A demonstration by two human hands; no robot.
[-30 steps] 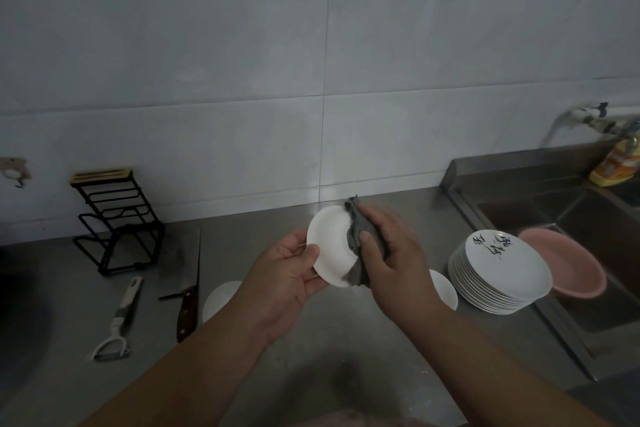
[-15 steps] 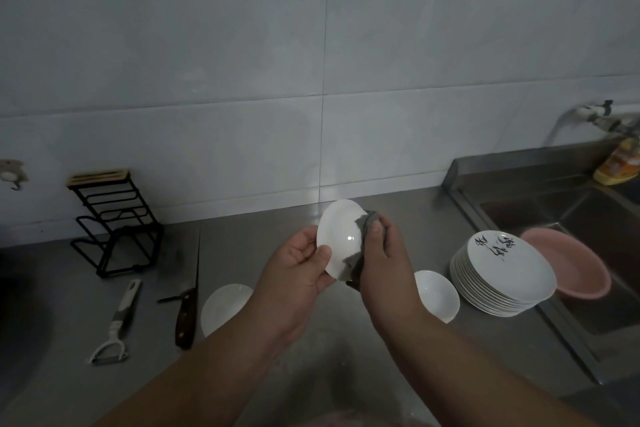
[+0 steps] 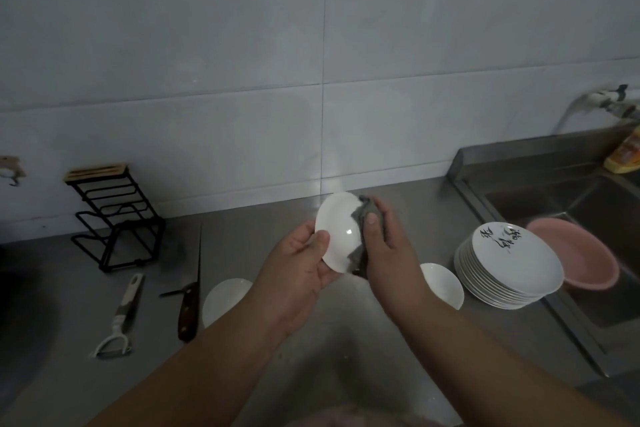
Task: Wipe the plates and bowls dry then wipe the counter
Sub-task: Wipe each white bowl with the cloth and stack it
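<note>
My left hand (image 3: 301, 267) grips the lower left rim of a small white bowl (image 3: 337, 229), held tilted above the steel counter (image 3: 346, 340). My right hand (image 3: 388, 253) holds a grey cloth (image 3: 363, 215) wrapped over the bowl's right rim, thumb on the inside. A second white bowl (image 3: 445, 284) sits on the counter right of my right wrist. Another white dish (image 3: 225, 295) lies left of my left forearm, partly hidden. A stack of white plates with black writing (image 3: 509, 264) stands at the right.
A pink basin (image 3: 581, 253) rests at the edge of the sink (image 3: 568, 205), with a tap (image 3: 609, 101) and yellow bottle (image 3: 627, 156) behind. At the left are a black wire rack (image 3: 114, 219), a cleaver (image 3: 192, 281) and a peeler (image 3: 119, 319).
The bowl has turned in my hands, its inside now more towards me. The cloth has slid along the right rim, and my right thumb now presses it inside the bowl.
</note>
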